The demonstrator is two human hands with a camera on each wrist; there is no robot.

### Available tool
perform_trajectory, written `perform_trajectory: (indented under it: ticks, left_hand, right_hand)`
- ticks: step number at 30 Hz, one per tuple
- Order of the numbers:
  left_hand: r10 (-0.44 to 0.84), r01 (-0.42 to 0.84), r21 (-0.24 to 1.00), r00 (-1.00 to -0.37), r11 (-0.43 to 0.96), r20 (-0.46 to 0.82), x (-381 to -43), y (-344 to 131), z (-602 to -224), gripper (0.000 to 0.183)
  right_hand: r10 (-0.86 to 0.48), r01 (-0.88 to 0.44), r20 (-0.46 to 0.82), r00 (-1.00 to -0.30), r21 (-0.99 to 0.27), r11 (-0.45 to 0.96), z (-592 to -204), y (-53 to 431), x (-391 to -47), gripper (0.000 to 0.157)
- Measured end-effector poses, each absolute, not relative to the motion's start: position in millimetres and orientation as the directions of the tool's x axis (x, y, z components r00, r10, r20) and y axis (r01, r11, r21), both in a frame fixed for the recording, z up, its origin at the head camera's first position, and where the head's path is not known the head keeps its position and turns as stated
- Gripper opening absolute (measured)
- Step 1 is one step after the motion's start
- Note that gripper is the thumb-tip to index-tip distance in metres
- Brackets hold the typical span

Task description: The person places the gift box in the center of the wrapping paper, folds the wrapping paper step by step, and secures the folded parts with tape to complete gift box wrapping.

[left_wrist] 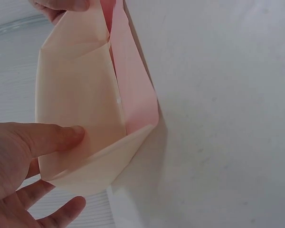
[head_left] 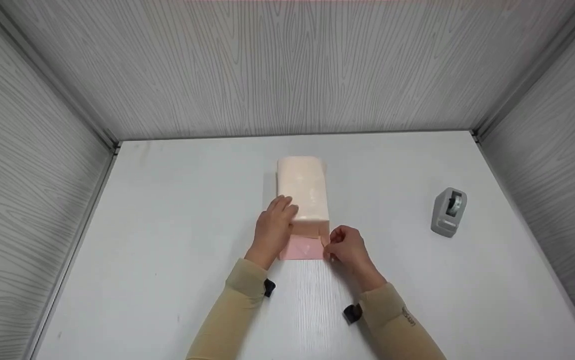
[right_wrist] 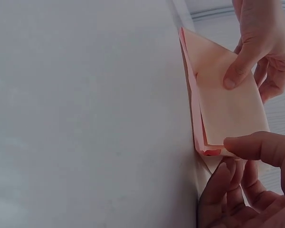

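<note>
A box-shaped package in cream wrapping paper lies at the middle of the table, its near end toward me. A pink flap of the paper, the paper's inner side, spreads low from that end. My left hand holds the package at its near left; in the left wrist view the thumb presses the folded cream end while the fingers reach over the edge. At the near right corner my right hand pinches the paper fold, thumb on its face and curled fingers behind.
A grey tape dispenser with a roll of tape stands on the right of the white table. Grey wood-grain panels rise along the back and both sides. A small black device sits at each wrist.
</note>
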State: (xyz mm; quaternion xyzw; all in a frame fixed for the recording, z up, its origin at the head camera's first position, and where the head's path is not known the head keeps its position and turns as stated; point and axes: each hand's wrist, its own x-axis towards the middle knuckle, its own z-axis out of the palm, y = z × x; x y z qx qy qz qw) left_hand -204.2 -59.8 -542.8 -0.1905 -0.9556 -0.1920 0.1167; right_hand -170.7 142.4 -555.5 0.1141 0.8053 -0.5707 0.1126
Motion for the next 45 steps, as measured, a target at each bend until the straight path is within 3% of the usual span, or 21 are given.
perform_trajectory:
  ticks: [19, 27, 34, 41, 45]
  left_hand:
    - [0.314, 0.402, 0.323, -0.904, 0.857, 0.291, -203.6, -59.1, -542.3, 0.039]
    - [0.316, 0.401, 0.316, -0.904, 0.86, 0.287, -203.8, -58.8, -542.3, 0.039]
    - [0.314, 0.399, 0.322, -0.906, 0.859, 0.283, -203.9, -58.9, -542.4, 0.039]
    - [0.324, 0.42, 0.314, -0.892, 0.852, 0.315, -204.3, -59.5, -543.6, 0.038]
    - [0.328, 0.425, 0.314, -0.89, 0.849, 0.318, -204.2, -60.1, -544.1, 0.038]
  right_hand:
    - [-0.021, 0.281, -0.328, -0.944, -0.838, 0.468, -554.9, 146.1, -169.7, 0.035]
    - [-0.007, 0.285, -0.32, -0.947, -0.853, 0.437, -549.4, 148.1, -171.3, 0.015]
    - [-0.01, 0.256, -0.285, -0.958, -0.876, 0.41, -551.9, 146.0, -173.8, 0.01]
    - [-0.106, 0.109, -0.179, -0.978, -0.875, 0.472, -552.4, 144.3, -174.6, 0.003]
    - [-0.201, -0.022, -0.099, -0.975, -0.851, 0.525, -552.5, 144.1, -172.4, 0.008]
